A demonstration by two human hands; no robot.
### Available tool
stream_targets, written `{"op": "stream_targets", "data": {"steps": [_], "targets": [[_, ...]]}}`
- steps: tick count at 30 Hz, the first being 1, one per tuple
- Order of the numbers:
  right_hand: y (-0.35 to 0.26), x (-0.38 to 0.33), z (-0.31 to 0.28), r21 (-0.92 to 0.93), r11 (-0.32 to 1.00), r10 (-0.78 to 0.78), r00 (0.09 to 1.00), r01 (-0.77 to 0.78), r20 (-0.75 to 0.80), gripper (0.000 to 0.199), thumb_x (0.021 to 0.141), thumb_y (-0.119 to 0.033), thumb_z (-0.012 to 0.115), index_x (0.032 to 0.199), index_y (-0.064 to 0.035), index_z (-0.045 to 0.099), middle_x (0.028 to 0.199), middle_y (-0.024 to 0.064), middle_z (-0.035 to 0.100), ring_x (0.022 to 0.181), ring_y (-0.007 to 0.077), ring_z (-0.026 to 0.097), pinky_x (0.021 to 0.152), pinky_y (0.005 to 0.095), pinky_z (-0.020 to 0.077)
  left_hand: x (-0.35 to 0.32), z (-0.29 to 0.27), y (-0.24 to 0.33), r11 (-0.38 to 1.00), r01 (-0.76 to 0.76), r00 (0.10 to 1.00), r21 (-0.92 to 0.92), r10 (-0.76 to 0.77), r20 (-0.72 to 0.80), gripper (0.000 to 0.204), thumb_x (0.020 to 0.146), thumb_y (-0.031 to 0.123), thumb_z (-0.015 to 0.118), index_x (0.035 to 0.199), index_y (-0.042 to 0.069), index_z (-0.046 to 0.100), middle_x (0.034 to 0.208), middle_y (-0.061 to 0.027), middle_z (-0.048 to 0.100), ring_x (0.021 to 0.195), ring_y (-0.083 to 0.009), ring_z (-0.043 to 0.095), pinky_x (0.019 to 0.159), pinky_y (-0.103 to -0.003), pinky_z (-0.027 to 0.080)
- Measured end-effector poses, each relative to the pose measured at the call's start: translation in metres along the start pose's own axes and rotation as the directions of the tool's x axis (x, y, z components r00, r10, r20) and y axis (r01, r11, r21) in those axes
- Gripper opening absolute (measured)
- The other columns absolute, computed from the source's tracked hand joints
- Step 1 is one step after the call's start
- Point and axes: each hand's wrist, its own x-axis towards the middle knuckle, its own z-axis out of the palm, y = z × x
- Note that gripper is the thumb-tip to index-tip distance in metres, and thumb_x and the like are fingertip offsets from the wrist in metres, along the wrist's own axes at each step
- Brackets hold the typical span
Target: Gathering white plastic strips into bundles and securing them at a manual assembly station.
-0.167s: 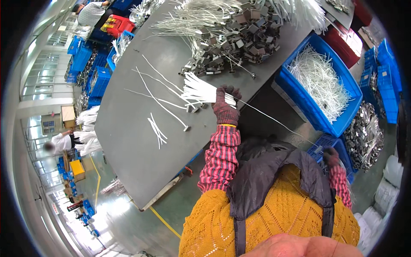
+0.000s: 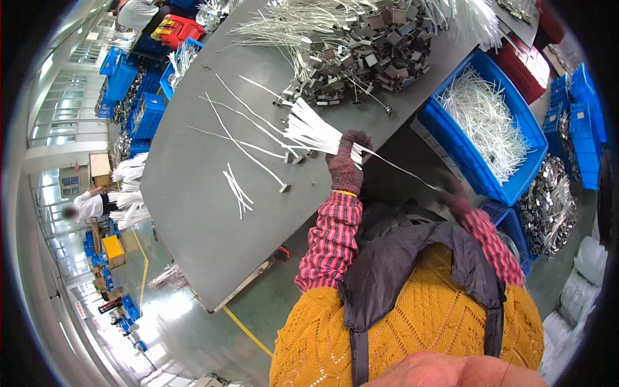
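My left hand point(image 2: 348, 155), in a dark knitted glove, is closed around a fanned bundle of white sleeves point(image 2: 314, 129) at the near edge of the grey table point(image 2: 193, 245). From that bundle a thin white cord point(image 2: 406, 171) stretches right, past the table edge. Its far end is close to my right hand point(image 2: 456, 197), which is gloved too and blurred by motion. Whether its fingers grip the cord does not show. Left of the bundle lie several long white cords with small metal ends point(image 2: 284, 188). A few short white sleeves point(image 2: 237, 193) lie crossed nearer me.
A large pile of metal-ended pieces point(image 2: 380, 55) covers the table's far side. To my right stands a blue crate point(image 2: 516, 184) full of white strips, with a smaller blue basket point(image 2: 509, 222) below it. Other people work at the far left.
My right hand has moved from beside the small blue basket up and left, closer to my left hand. The cord's visible stretch is shorter. The left hand and bundle have shifted slightly right.
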Motion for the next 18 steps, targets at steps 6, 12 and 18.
{"op": "stream_targets", "data": {"steps": [6, 12, 18], "targets": [[-0.18, 0.096, 0.187, -0.169, 0.957, -0.236, 0.972, 0.236, 0.019, 0.054, 0.085, -0.016, 0.07, 0.136, -0.0098, 0.05, 0.113, 0.0122, 0.065, 0.102, 0.0235, 0.064, 0.087, 0.0378, 0.0517, 0.003, -0.027, 0.011, 0.893, -0.182, 0.982, 0.411, 0.186, 0.031, 0.021, 0.093, 0.016, 0.064, 0.101, -0.002, 0.068, 0.09, -0.0096, 0.069, 0.083, -0.024, 0.068, 0.08, -0.037, 0.055], [-0.213, 0.133, 0.208, -0.627, 0.531, -0.611, 0.77, 0.571, 0.183, 0.052, 0.087, -0.025, 0.068, 0.134, -0.0119, 0.05, 0.108, 0.0192, 0.067, 0.098, 0.0374, 0.065, 0.084, 0.0466, 0.0526, 0.046, -0.121, 0.089, 0.708, 0.071, 0.857, 0.703, 0.318, -0.406, 0.037, 0.091, 0.037, 0.061, 0.094, 0.001, 0.066, 0.072, -0.0094, 0.066, 0.059, -0.0186, 0.063, 0.054, -0.031, 0.05], [-0.161, 0.177, 0.102, -0.922, 0.343, -0.373, 0.927, 0.179, 0.041, 0.049, 0.086, -0.019, 0.066, 0.133, -0.0166, 0.053, 0.124, 0.016, 0.06, 0.112, 0.0359, 0.058, 0.092, 0.0456, 0.0503, 0.033, -0.137, 0.102, 0.972, -0.157, 0.973, 0.173, 0.182, -0.139, 0.031, 0.086, 0.011, 0.065, 0.111, -0.002, 0.055, 0.084, -0.0132, 0.064, 0.07, -0.0245, 0.066, 0.054, -0.033, 0.053]]}}
